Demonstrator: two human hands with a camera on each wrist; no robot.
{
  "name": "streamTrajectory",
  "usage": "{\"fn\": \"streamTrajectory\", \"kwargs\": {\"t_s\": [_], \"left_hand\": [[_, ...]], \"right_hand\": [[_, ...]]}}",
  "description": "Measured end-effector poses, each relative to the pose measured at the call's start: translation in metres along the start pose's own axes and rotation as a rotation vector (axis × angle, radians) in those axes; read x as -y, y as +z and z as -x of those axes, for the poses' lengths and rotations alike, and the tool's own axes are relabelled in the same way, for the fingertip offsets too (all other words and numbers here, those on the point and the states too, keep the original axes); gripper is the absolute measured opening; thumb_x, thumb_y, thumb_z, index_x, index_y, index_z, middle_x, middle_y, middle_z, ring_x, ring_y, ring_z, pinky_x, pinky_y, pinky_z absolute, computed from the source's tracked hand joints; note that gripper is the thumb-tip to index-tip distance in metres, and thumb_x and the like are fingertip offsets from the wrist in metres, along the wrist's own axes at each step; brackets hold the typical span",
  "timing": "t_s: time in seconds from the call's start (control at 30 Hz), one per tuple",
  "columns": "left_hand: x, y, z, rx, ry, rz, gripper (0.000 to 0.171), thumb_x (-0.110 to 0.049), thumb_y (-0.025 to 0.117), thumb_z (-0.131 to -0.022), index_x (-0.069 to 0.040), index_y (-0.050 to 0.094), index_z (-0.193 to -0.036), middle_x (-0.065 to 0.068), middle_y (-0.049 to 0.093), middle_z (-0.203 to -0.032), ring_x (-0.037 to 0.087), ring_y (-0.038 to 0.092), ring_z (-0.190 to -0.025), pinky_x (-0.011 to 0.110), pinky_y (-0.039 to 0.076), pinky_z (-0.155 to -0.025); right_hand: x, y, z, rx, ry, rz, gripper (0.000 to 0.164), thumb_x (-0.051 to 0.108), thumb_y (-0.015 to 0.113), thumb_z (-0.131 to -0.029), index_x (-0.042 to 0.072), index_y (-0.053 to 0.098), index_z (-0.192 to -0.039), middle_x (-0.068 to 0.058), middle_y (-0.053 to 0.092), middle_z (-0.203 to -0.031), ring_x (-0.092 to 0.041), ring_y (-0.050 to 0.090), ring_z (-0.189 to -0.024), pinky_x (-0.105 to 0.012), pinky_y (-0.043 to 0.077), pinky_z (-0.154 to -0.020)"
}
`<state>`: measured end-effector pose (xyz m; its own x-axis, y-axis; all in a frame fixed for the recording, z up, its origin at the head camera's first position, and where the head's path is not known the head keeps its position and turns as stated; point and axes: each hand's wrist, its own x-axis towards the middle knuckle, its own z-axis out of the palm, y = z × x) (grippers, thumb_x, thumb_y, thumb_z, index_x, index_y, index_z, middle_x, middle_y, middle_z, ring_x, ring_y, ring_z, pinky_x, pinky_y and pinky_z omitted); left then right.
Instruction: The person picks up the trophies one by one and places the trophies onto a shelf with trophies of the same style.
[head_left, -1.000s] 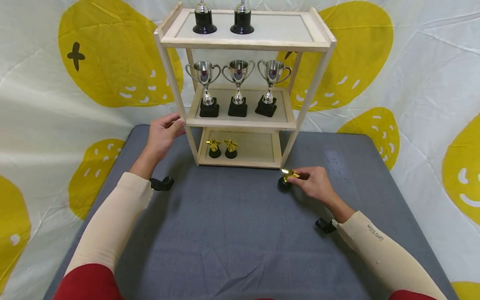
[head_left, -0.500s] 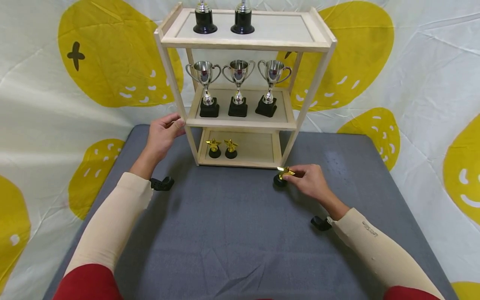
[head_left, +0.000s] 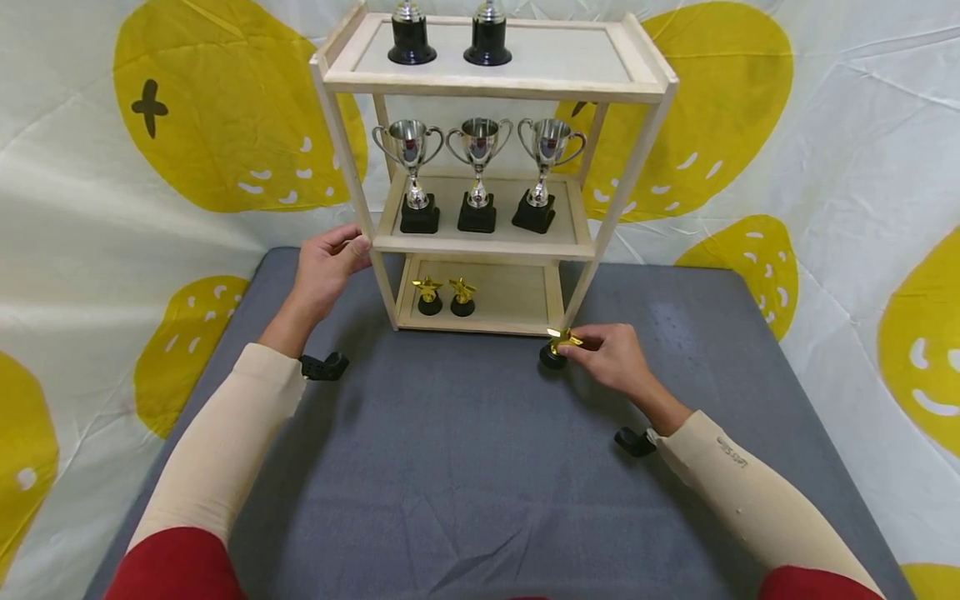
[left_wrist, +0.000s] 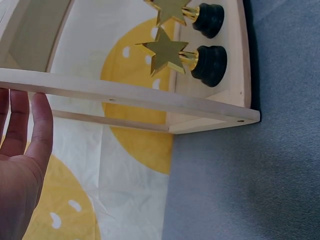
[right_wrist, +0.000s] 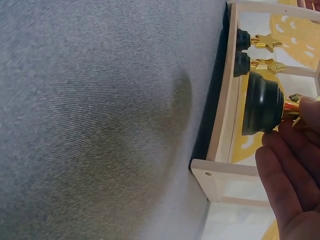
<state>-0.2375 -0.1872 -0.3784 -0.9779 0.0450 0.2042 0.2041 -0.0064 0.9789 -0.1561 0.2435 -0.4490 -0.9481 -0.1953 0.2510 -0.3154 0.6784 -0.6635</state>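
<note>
My right hand (head_left: 611,358) pinches a small gold star trophy (head_left: 553,357) by its gold upper part. Its round black base (right_wrist: 262,104) hangs above the cloth, in front of the shelf's lower right corner. My left hand (head_left: 326,271) touches the front left post of the wooden shelf (head_left: 480,250); in the left wrist view its fingers (left_wrist: 42,122) reach up to the post, fairly straight. Two similar star trophies, the left one (head_left: 429,297) and the right one (head_left: 462,298), stand upright on the bottom tier's left half.
Three silver two-handled cups, including a middle cup (head_left: 477,171), stand on the middle tier. Two black-based trophies, one on the left (head_left: 411,42), stand on the top tier, cut off by the view. A grey cloth (head_left: 450,458) covers the table, with a patterned curtain (head_left: 825,125) behind.
My right hand has carried the star trophy leftward and slightly farther away, toward the shelf's lower right corner. The left hand has stayed at the post.
</note>
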Motion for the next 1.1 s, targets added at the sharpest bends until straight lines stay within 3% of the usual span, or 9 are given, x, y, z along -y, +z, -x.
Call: {"fn": "streamTrajectory", "kwargs": {"t_s": [0.1,0.23,0.47,0.73,1.1], "left_hand": [[-0.001,0.000,0.000,0.010,0.000,0.012,0.047,-0.012,0.063,-0.103,0.016,0.056,-0.139,-0.015,0.072,-0.105,0.000,0.070,-0.101,0.017,0.062,-0.088],[-0.001,0.000,0.000,0.017,0.000,-0.001,0.047,-0.014,0.064,-0.103,0.015,0.057,-0.139,-0.015,0.071,-0.106,0.000,0.070,-0.102,0.018,0.063,-0.088],[0.001,-0.001,0.000,0.007,0.000,0.044,0.030,-0.012,0.066,-0.101,0.001,0.070,-0.128,-0.011,0.073,-0.105,0.002,0.071,-0.100,0.018,0.063,-0.086],[-0.001,0.000,0.000,0.016,0.001,0.047,0.047,-0.013,0.066,-0.101,0.016,0.057,-0.138,-0.012,0.072,-0.106,0.001,0.071,-0.100,0.017,0.063,-0.087],[-0.001,-0.001,0.000,0.008,-0.003,0.043,0.043,-0.011,0.064,-0.102,0.014,0.059,-0.137,-0.011,0.071,-0.106,0.001,0.071,-0.100,0.017,0.063,-0.086]], "right_hand": [[0.003,0.001,-0.001,0.001,-0.008,-0.007,0.015,0.013,0.089,-0.082,0.006,0.085,-0.095,-0.010,0.081,-0.088,0.002,0.066,-0.072,-0.011,0.053,-0.063],[0.006,0.001,-0.003,-0.004,-0.018,-0.017,0.015,0.013,0.090,-0.082,0.006,0.085,-0.094,-0.010,0.081,-0.088,0.004,0.065,-0.071,-0.010,0.052,-0.062],[0.008,0.004,-0.006,-0.024,-0.047,-0.017,0.015,0.012,0.091,-0.080,0.005,0.085,-0.092,-0.010,0.081,-0.086,0.004,0.065,-0.070,-0.008,0.051,-0.062],[0.012,0.006,-0.009,-0.006,-0.030,-0.013,0.015,0.012,0.090,-0.081,0.005,0.085,-0.093,-0.010,0.081,-0.086,-0.005,0.069,-0.072,-0.013,0.054,-0.063],[0.018,0.011,-0.014,0.026,-0.008,-0.023,0.017,0.013,0.089,-0.082,0.004,0.084,-0.096,-0.012,0.081,-0.089,-0.012,0.072,-0.075,-0.015,0.055,-0.065]]}}
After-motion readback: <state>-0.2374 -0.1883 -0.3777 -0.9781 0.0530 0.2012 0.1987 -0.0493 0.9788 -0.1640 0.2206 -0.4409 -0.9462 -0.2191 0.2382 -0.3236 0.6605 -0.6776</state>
